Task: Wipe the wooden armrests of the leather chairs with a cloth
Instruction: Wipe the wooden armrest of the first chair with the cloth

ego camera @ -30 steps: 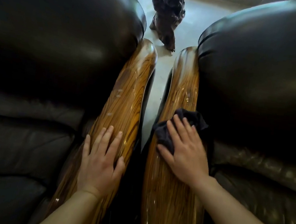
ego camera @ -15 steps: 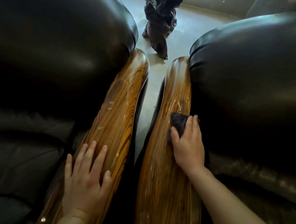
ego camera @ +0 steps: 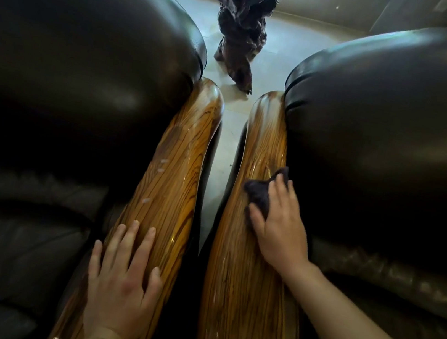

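I am looking down at two glossy wooden armrests lying side by side, with a narrow strip of pale floor (ego camera: 220, 151) showing between them. My right hand (ego camera: 280, 230) is lying palm-down on the right armrest (ego camera: 242, 288), about midway along it, with the forearm reaching in from the lower right corner and the wrist bending slightly inward. Its fingers (ego camera: 276, 194) are lying nearly straight and close together, pressing a dark cloth (ego camera: 259, 193) flat against the wood rather than gripping it; the thumb is touching the cloth's near edge. The cloth is bunched, spreading out to the left of the fingertips and peeking past them beside the right leather chair (ego camera: 395, 137).

My left hand (ego camera: 121, 284) is resting flat on the near part of the left armrest (ego camera: 179, 168), fingers spread a little and pointing away from me, holding nothing. That armrest is touching the left leather chair (ego camera: 73, 59).

Both armrests are running lengthwise away from me, their rounded far ends pointing toward a dark gnarled wooden sculpture (ego camera: 242, 27) standing on the floor beyond.
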`<action>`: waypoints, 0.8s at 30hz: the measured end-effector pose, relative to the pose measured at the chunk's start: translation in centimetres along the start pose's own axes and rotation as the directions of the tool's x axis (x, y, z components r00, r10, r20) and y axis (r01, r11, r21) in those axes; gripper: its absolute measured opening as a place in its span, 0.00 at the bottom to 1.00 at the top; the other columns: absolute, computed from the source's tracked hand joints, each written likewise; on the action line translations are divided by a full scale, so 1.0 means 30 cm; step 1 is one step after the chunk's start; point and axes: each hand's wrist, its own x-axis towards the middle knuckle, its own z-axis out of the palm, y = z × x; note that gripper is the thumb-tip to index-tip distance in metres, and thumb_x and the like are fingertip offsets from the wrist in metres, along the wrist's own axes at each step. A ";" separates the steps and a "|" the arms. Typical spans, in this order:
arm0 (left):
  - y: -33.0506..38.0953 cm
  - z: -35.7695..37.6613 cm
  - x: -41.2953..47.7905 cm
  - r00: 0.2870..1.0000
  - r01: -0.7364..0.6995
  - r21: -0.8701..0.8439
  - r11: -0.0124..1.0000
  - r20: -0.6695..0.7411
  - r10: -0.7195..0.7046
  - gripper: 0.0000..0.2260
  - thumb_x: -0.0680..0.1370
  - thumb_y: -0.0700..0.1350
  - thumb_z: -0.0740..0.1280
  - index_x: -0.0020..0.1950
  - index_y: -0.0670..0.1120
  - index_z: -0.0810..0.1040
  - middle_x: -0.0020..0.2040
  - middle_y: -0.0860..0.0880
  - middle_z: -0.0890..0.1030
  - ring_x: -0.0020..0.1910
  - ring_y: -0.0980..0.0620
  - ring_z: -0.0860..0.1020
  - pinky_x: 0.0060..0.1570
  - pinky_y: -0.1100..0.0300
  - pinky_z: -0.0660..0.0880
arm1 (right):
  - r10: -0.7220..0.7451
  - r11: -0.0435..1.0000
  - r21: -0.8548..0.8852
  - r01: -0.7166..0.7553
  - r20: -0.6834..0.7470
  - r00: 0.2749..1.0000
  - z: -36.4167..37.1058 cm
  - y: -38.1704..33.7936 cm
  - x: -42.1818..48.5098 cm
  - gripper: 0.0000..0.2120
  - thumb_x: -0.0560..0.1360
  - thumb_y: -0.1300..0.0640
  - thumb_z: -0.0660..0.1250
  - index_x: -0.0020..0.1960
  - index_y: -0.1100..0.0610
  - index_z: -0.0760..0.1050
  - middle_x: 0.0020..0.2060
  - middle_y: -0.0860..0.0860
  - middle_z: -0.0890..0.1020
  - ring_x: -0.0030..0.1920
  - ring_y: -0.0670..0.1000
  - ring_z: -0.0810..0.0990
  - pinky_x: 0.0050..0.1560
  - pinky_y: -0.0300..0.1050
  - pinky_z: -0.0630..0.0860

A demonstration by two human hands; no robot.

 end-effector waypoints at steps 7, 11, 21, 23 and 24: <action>0.000 0.003 0.005 1.000 -0.010 -0.006 1.000 -0.022 0.010 0.29 0.76 0.54 0.56 0.77 0.52 0.63 0.78 0.47 0.63 0.77 0.47 0.59 0.75 0.40 0.50 | 0.145 0.968 -0.189 -0.167 -0.125 0.981 -0.010 -0.072 0.410 0.36 0.81 0.39 0.54 0.79 0.63 0.57 0.79 0.63 0.58 0.79 0.63 0.54 0.79 0.56 0.52; 0.011 -0.009 0.005 1.000 -0.009 0.009 1.000 -0.017 0.009 0.28 0.75 0.54 0.56 0.76 0.50 0.65 0.77 0.45 0.65 0.77 0.45 0.61 0.75 0.37 0.52 | -0.209 0.957 -0.212 0.199 -0.030 0.977 -0.009 -0.135 0.331 0.23 0.79 0.47 0.63 0.69 0.59 0.74 0.70 0.60 0.75 0.74 0.61 0.67 0.75 0.54 0.58; 0.028 -0.016 0.010 0.996 -0.027 0.022 0.999 -0.082 0.029 0.29 0.72 0.53 0.58 0.73 0.47 0.71 0.74 0.41 0.70 0.73 0.40 0.67 0.70 0.32 0.59 | -0.073 0.982 0.173 0.075 -0.019 0.997 -0.096 -0.058 0.144 0.38 0.78 0.42 0.66 0.81 0.48 0.50 0.81 0.47 0.54 0.80 0.51 0.52 0.78 0.54 0.53; 0.029 -0.017 0.012 0.994 -0.041 0.026 0.999 -0.104 0.043 0.28 0.72 0.53 0.58 0.71 0.45 0.72 0.72 0.40 0.72 0.72 0.39 0.68 0.69 0.31 0.60 | -0.184 0.982 -0.044 0.186 0.047 0.982 -0.048 -0.018 0.132 0.37 0.79 0.35 0.55 0.82 0.48 0.47 0.82 0.45 0.48 0.81 0.49 0.43 0.80 0.55 0.44; 0.029 -0.019 0.014 0.993 -0.041 0.027 0.999 -0.109 0.044 0.28 0.72 0.53 0.58 0.71 0.45 0.73 0.72 0.40 0.72 0.71 0.39 0.68 0.69 0.31 0.60 | -0.204 0.977 -0.058 0.207 0.043 0.978 -0.043 -0.008 0.168 0.35 0.80 0.34 0.52 0.82 0.47 0.49 0.82 0.44 0.49 0.81 0.49 0.43 0.80 0.55 0.43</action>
